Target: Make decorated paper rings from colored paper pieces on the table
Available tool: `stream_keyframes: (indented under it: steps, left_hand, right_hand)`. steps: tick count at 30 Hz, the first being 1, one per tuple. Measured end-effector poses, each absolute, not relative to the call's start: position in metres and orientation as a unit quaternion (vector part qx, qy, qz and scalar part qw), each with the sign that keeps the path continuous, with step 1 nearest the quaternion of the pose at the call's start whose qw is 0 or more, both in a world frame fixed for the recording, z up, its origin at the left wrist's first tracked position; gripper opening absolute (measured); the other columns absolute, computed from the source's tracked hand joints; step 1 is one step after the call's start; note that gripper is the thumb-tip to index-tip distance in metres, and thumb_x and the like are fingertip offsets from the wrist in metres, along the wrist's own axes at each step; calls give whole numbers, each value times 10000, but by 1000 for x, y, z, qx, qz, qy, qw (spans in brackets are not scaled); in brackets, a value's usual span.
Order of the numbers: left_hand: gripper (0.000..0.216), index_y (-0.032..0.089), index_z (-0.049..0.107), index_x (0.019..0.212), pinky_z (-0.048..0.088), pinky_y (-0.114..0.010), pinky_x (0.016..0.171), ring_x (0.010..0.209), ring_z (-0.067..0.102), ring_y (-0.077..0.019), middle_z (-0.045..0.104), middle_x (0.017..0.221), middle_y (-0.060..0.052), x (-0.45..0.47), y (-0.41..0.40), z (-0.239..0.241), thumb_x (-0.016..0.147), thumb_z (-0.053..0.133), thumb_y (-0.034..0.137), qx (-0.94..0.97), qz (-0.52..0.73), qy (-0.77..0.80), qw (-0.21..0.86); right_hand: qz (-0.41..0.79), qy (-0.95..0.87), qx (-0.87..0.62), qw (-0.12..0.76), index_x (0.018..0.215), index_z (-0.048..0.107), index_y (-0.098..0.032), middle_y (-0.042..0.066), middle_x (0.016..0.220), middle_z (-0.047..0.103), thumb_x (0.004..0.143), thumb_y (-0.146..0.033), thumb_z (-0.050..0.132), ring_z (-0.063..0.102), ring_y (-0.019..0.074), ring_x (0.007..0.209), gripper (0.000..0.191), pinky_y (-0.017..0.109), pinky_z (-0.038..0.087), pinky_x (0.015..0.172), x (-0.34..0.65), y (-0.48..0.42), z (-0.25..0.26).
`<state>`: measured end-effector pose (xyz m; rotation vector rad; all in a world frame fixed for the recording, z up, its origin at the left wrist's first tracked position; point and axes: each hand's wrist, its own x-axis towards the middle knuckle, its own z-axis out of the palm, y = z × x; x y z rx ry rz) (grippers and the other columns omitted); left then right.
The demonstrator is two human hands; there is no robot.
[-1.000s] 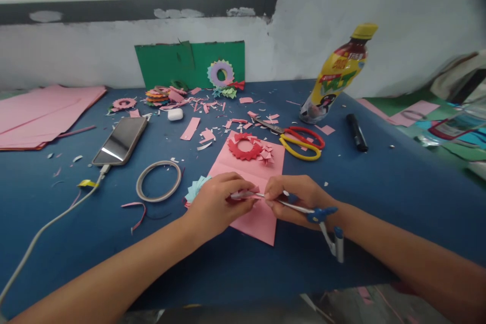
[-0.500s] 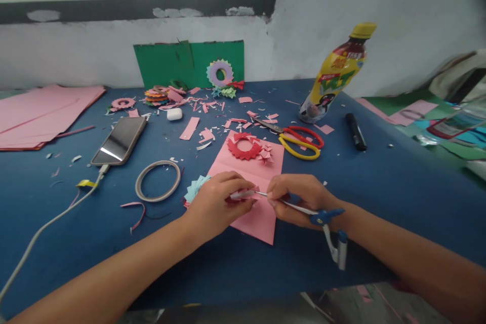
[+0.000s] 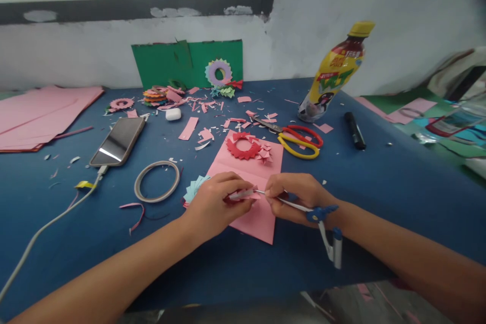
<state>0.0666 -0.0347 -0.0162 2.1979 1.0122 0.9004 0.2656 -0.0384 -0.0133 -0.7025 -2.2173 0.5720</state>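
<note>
Between the fingers of my left hand (image 3: pixel 216 202) is a small folded piece of pink paper (image 3: pixel 255 194), with a whitish strip along it. My right hand (image 3: pixel 299 195) grips a drawing compass (image 3: pixel 319 214) with a blue hinge; its thin point touches or nearly touches the pink piece. The compass's other leg hangs down toward me. Under both hands lies a creased pink card (image 3: pixel 261 225). On its far part rests a red paper ring (image 3: pixel 243 148) beside small folded pink pieces (image 3: pixel 265 152). A light-blue pleated paper piece (image 3: pixel 195 187) is partly hidden by my left hand.
Red-and-yellow-handled scissors (image 3: pixel 299 142) lie past the card. To the left are a tape roll (image 3: pixel 137 182), a phone (image 3: pixel 117 142) on a cable and pink sheets (image 3: pixel 41 116). A bottle (image 3: pixel 332 73) and black marker (image 3: pixel 355 130) stand and lie at right. Paper scraps litter the back.
The view has shifted very slightly. The compass's hanging leg has swung a little left with a small turn of my right hand; both grips are unchanged.
</note>
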Motion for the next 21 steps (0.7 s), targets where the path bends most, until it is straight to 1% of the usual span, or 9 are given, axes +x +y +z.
stream_keyframes:
  steps: [4, 12, 17, 21]
  left_hand:
    - [128, 157, 678, 829, 479, -207, 644, 696, 612, -128, 664, 776, -42, 68, -35, -14, 706, 656, 183, 810, 341, 383, 286]
    - [122, 162, 685, 815, 482, -203, 627, 676, 613, -125, 667, 763, -37, 68, -35, -14, 698, 659, 183, 809, 346, 384, 279]
    - [129, 153, 690, 822, 480, -199, 626, 677, 613, -124, 665, 764, -41, 68, -36, -14, 699, 655, 174, 811, 345, 383, 278]
    - [140, 166, 691, 831, 488, -208, 634, 689, 616, -130, 666, 777, -39, 68, -35, -15, 701, 641, 170, 813, 341, 385, 274]
  right_hand:
    - [217, -863, -273, 365, 704, 460, -192, -17, 593, 527, 657, -34, 462, 459, 82, 497, 165, 194, 386, 476, 264, -39, -13]
    - [226, -862, -281, 356, 723, 466, -200, -21, 607, 524, 684, -60, 474, 461, 83, 509, 145, 195, 391, 488, 266, -40, -16]
    - [202, -863, -267, 377, 726, 479, -186, -23, 609, 539, 650, -33, 474, 440, 67, 488, 171, 178, 384, 469, 263, -40, -19]
    - [194, -871, -264, 367, 703, 468, -204, -21, 613, 541, 667, -41, 464, 481, 82, 521, 166, 189, 397, 487, 259, -42, -21]
